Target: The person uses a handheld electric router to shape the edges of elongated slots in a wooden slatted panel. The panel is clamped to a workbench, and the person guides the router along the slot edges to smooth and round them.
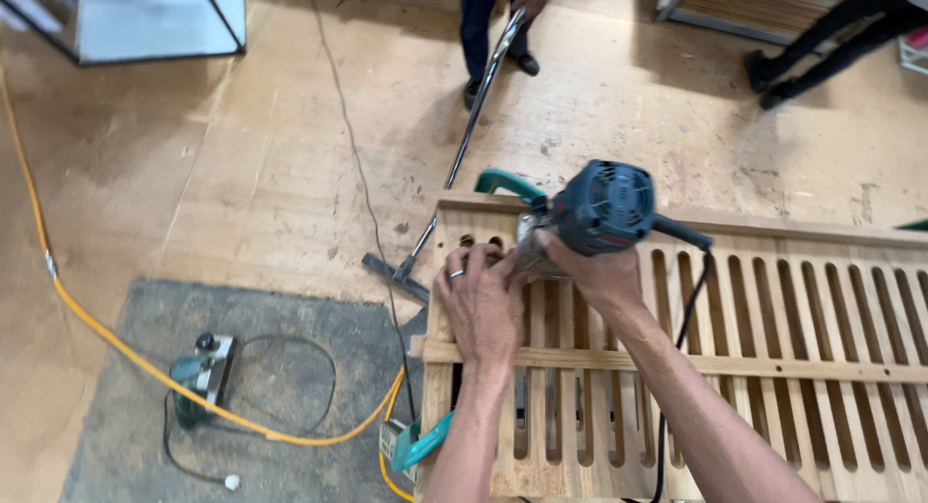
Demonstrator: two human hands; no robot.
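Pressing flat, the left hand [480, 305] lay beside the router [590, 213] clenched by the right hand [594, 271]; a slip toward the panel [773, 300] corner could have cut fingers.

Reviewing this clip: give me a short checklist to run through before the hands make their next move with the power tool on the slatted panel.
1. Right hand grips the blue power tool: ok.
2. Left hand flat on the slatted panel, steadying it: ok.
3. Left fingers apart from the tool's working end: cannot tell, they lie close beside it.
4. Black cord away from the work spot: ok, it hangs toward the person.
5. Bystander's vacuum wand off the panel: ok, its head sits on the floor by the corner.
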